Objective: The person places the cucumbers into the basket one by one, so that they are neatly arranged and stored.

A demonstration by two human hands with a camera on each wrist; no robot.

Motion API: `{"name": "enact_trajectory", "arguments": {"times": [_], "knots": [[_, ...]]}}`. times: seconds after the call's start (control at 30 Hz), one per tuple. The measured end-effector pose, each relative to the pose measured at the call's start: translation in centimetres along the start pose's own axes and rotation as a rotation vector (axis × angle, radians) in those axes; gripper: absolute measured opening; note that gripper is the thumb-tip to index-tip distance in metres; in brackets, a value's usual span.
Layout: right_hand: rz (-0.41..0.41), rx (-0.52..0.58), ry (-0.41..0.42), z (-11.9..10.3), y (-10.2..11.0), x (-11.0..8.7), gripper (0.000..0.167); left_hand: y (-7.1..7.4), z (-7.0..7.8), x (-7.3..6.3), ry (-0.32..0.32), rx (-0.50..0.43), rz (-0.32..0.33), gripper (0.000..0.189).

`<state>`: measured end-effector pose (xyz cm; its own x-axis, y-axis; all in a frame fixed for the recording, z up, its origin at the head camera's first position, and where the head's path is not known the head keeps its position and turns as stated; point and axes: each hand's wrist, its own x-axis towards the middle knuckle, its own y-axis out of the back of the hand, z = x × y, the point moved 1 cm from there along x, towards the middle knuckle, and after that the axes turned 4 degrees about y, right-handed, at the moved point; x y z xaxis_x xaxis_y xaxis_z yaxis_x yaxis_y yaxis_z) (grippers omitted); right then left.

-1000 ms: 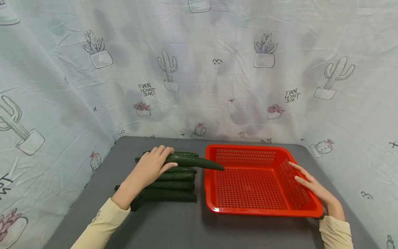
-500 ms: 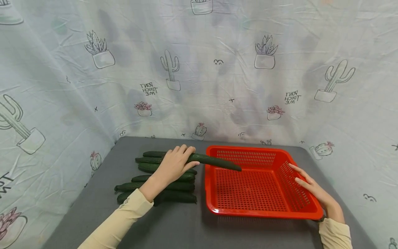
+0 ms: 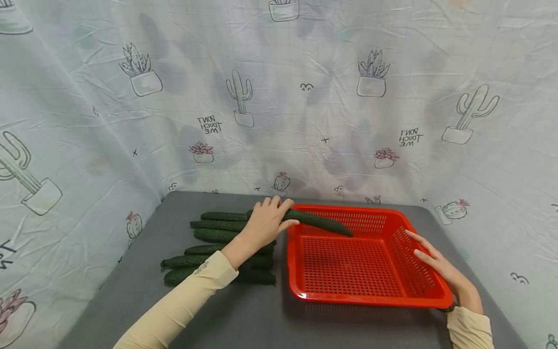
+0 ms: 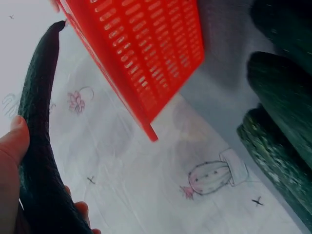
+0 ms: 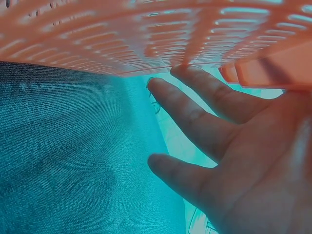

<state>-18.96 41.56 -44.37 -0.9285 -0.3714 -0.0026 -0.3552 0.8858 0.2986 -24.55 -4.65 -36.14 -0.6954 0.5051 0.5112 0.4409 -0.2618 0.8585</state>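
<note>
My left hand [image 3: 263, 220] grips a long dark green cucumber [image 3: 320, 221]. The cucumber slants down to the right, its free end above the back left of the red plastic basket [image 3: 298, 271]. Seen from the left wrist, the thumb lies along one side of the cucumber [image 4: 41, 92], fingertips showing on the other. At the basket's right wall my right hand [image 3: 444, 266] holds the rim, with some digits inside. Several of its fingers stretch outside beneath the basket wall [image 5: 146, 44] in the right wrist view.
Several more cucumbers [image 3: 218, 235] lie side by side on the grey table [image 3: 244, 320], left of the basket. A pale cloth wall [image 3: 279, 135] printed with cacti rises behind and beside the table.
My left hand has carried the cucumber rightward, away from the row and farther over the basket. The right hand and the basket have stayed almost in place.
</note>
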Motion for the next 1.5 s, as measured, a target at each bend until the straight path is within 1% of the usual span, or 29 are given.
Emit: {"name": "enact_trajectory", "arguments": {"times": [0.13,0.23,0.33,0.47,0.6,0.7,0.87,1.0,1.2,1.4,1.5], "knots": [[-0.001,0.034,0.0,0.0,-0.2,-0.2,0.053,-0.7,1.0,1.0,0.001,0.019,-0.015,0.048],[-0.001,0.045,0.01,0.1,-0.3,-0.3,0.053,-1.2,1.8,1.7,0.015,0.028,-0.043,0.048],[-0.008,0.071,0.009,0.1,-0.4,-0.3,0.054,-1.6,2.6,2.4,0.049,0.021,-0.101,0.048],[-0.001,0.072,-0.002,0.1,-0.4,-0.3,0.054,-1.8,3.6,3.3,0.108,-0.006,-0.194,0.046],[0.008,0.041,-0.013,0.1,-0.3,-0.2,0.053,-2.0,4.8,4.3,0.161,0.011,-0.262,0.049],[0.014,-0.009,-0.002,0.3,-0.3,-0.1,0.053,-2.3,5.6,5.1,0.186,0.037,-0.288,0.054],[0.026,-0.099,0.04,0.4,-0.3,0.0,0.052,-2.9,7.0,6.2,0.231,0.026,-0.323,0.057],[0.016,-0.081,0.053,0.3,-0.3,-0.1,0.052,-3.5,8.1,7.0,0.265,-0.006,-0.351,0.056],[-0.01,0.03,0.046,0.2,-0.3,-0.2,0.053,-5.0,9.4,7.7,0.316,-0.031,-0.402,0.054],[0.006,-0.026,0.061,0.3,-0.3,-0.1,0.053,-7.0,10.6,8.2,0.358,-0.02,-0.449,0.053],[0.005,-0.007,0.053,0.3,-0.4,0.0,0.052,-7.9,11.0,8.2,0.366,-0.015,-0.475,0.054]]}}
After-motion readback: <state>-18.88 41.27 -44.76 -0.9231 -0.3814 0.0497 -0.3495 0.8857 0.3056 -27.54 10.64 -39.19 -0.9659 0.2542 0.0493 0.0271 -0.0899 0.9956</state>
